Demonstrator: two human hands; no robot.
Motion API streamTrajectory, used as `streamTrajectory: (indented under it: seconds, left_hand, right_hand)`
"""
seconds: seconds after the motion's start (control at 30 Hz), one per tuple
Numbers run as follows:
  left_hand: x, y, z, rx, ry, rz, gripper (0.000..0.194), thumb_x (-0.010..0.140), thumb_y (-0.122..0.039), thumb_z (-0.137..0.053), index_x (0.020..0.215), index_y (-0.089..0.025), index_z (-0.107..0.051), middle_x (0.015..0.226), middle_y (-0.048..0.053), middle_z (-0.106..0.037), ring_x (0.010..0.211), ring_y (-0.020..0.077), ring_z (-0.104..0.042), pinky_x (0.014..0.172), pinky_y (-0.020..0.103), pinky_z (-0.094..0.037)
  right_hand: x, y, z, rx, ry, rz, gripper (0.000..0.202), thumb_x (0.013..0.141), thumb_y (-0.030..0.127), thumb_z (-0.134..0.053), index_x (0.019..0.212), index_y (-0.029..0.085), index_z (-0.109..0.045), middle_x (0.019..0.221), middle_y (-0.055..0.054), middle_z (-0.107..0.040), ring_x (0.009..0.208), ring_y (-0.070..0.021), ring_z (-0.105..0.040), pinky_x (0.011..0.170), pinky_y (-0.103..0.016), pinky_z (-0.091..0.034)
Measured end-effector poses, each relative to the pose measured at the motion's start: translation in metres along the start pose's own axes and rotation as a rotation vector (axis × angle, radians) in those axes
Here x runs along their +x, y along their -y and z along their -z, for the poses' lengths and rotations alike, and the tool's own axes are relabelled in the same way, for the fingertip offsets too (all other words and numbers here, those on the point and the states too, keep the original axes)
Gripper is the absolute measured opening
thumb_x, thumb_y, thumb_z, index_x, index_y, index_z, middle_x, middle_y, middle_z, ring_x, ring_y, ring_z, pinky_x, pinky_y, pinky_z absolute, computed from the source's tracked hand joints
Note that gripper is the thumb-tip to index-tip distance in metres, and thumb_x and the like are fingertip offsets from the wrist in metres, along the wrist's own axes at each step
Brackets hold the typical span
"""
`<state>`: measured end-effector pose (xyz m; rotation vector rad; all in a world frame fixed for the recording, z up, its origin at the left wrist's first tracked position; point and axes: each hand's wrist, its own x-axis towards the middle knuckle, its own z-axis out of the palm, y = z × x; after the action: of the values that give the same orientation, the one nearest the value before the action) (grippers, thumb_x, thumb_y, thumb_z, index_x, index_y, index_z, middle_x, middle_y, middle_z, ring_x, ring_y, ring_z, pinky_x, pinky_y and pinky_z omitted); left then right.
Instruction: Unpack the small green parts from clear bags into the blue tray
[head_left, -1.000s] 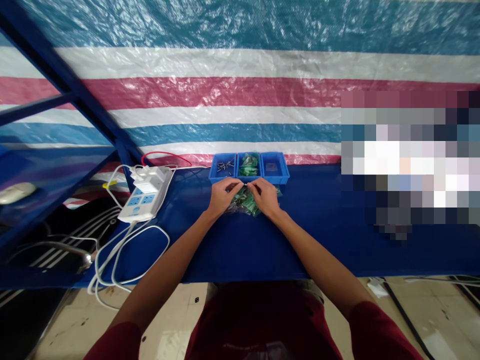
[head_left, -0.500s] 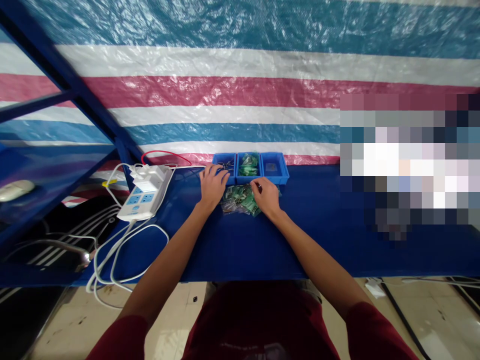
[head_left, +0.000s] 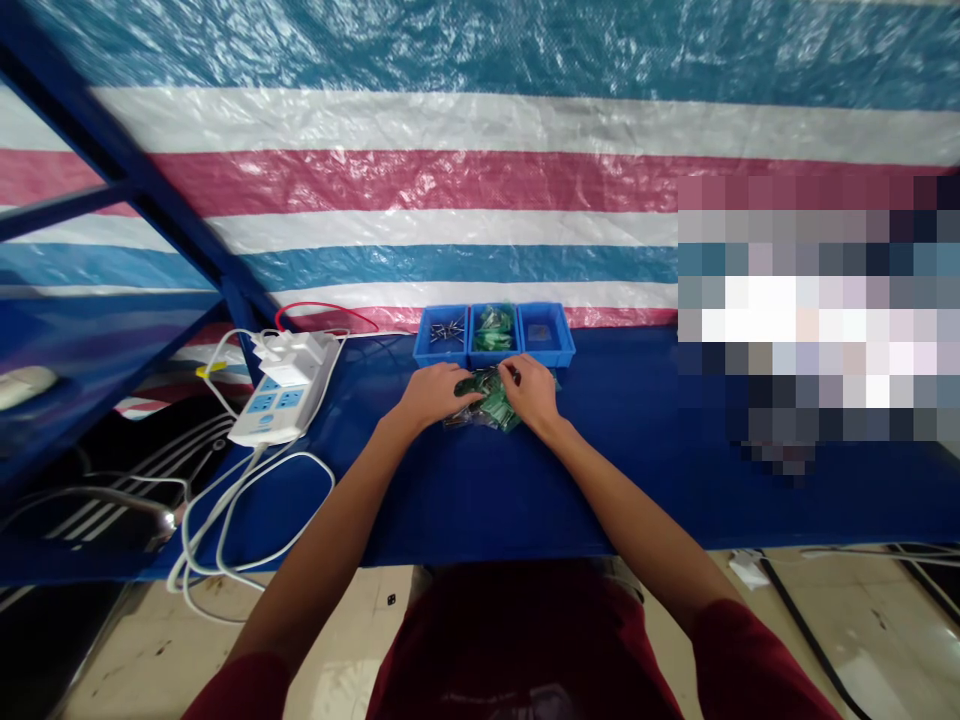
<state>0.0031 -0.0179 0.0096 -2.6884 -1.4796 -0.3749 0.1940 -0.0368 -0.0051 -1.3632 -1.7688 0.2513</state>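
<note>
My left hand [head_left: 435,392] has thumb and fingers apart at the left of the green pile [head_left: 496,408], which lies on the table [head_left: 487,500] just in front of the bins [head_left: 493,358]. My right hand [head_left: 531,390] bunches its fingertips at the pile's right; whether they pinch anything, I cannot tell. I seem to be picking pieces; next calls for a fine pinch.

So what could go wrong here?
The left hand and right hand are both at the green pile, so a bump might scatter it. Metal pieces and green packets lie in neighbouring blue bins, so dropped bits could perhaps get mixed. White cables loop over the front edge of the table; a snag might tug the power strip.
</note>
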Motion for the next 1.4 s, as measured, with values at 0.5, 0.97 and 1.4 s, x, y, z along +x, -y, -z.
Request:
streamTrajectory:
  seconds: [0.5,0.97,1.4]
  left_hand:
    - [0.001,0.007,-0.004,-0.243,-0.351,-0.056,0.024,0.091,-0.033,-0.055,0.085,-0.019,-0.074,0.083,0.005,-0.076,0.070,0.0167,-0.068,0.069,0.025,-0.047]
    - [0.005,-0.014,-0.005,-0.804,-0.593,0.156,0.025,0.083,-0.041,-0.066,0.081,-0.017,-0.072,0.082,0.004,-0.074,0.076,0.0181,-0.068,0.071,0.027,-0.054]
    - [0.006,-0.018,-0.005,-0.972,-0.414,0.213,0.032,0.075,-0.043,-0.071,0.091,-0.015,-0.066,0.077,0.003,-0.070,0.073,0.0172,-0.067,0.071,0.027,-0.052]
  right_hand:
    - [0.000,-0.001,-0.001,-0.001,-0.003,0.008,0.026,0.092,0.028,-0.045,0.079,0.019,-0.065,0.078,-0.005,-0.064,0.066,-0.0171,-0.056,0.063,-0.028,-0.040]
    - [0.001,-0.001,0.000,0.161,-0.014,0.031,0.027,0.094,0.041,-0.048,0.106,0.021,-0.062,0.097,-0.006,-0.062,0.065,-0.0146,-0.054,0.069,-0.029,-0.046]
    - [0.001,0.002,0.001,0.240,-0.040,-0.020,0.024,0.092,0.040,-0.049,0.086,0.020,-0.062,0.082,-0.004,-0.067,0.070,-0.0170,-0.060,0.070,-0.029,-0.048]
